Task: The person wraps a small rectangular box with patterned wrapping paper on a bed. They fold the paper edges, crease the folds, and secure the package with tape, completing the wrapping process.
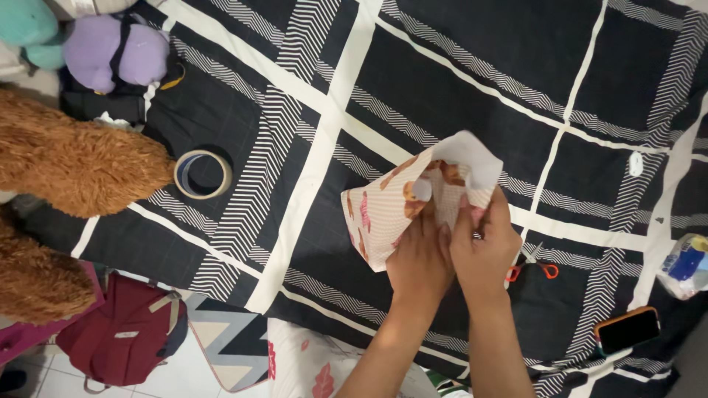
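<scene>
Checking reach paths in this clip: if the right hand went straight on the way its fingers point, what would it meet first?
The right hand points up the bed and already touches the patterned wrapping paper, so it would likely press into that first; beyond lies only the black-and-white bedsheet.

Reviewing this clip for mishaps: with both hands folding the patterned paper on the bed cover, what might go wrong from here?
1. The patterned paper is pinched by the left hand and right hand over a soft bed cover; with nothing firm beneath, it may crease crookedly or tear.
2. The orange-handled scissors lie right beside the right wrist and could be knocked or pressed on.
3. The tape roll lies well off to the left, a stretch to reach.
</scene>
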